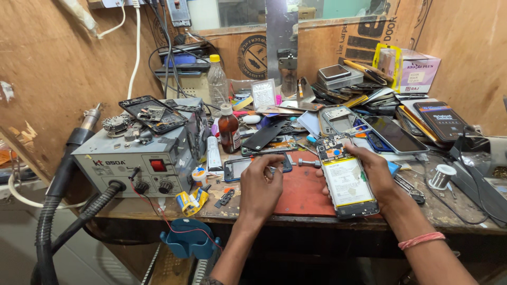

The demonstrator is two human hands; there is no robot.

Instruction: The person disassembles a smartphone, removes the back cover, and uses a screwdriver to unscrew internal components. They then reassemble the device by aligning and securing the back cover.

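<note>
- Right hand cradles an opened phone from its far side, fingers curled round the upper edge and thumb along the right rim; the phone lies back-up with its white battery and top circuit board bared, its lower end resting at the front edge of the bench.
- Left hand sits just left of that phone, fingers bent and drawn together, tips on a second handset frame lying flat; I cannot tell whether it pinches a tool or a small part.
- Beyond the left hand, further left, stands a grey hot-air rework station with a red switch and two knobs.
- Under and between both hands lies a red work mat.
- Just past the left hand's knuckles stands a brown bottle.
- Right of the right hand, a small solder spool.
- Judged from this, the step in hand is disassembly or board work on the opened phone. The next move calls for a steady right-hand grip and a fine tool brought over by the left.
</note>
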